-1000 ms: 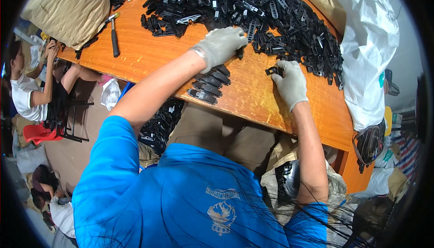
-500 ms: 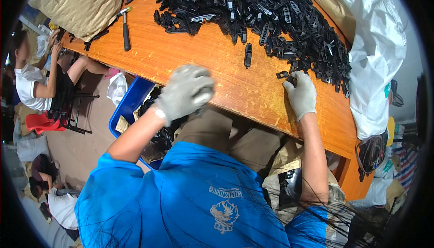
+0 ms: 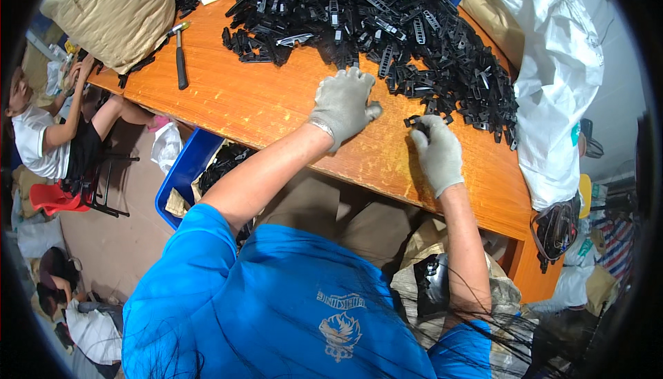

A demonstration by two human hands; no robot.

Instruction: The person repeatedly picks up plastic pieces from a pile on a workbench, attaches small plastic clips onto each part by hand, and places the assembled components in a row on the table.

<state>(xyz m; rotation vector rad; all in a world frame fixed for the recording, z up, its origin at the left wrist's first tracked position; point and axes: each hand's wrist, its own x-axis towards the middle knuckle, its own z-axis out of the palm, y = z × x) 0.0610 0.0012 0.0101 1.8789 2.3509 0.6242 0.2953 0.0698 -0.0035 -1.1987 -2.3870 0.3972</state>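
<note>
Grey work gloves cover both of my hands. Palm down, my left hand [image 3: 345,106] reaches over the orange-brown wooden table [image 3: 248,102] to the front edge of a heap of black plastic parts [image 3: 345,13]. Its thumb stands apart from the fingers, and whatever lies under the fingertips is hidden. Farther right, my right hand [image 3: 439,152] rests at the table with bent fingers closed on a small black plastic part [image 3: 414,122], which shows beyond the thumb.
A hammer [image 3: 181,60] lies left, beside a large tan sack [image 3: 114,13]. White sacking [image 3: 556,89] hangs at the table's right end. A blue bin [image 3: 178,175] with black parts stands below the front edge. A person in a white top [image 3: 43,134] sits at far left.
My left hand has moved from the table's front edge forward and right, to the heap, over the spot of a lone black part. My right hand stays with its small part.
</note>
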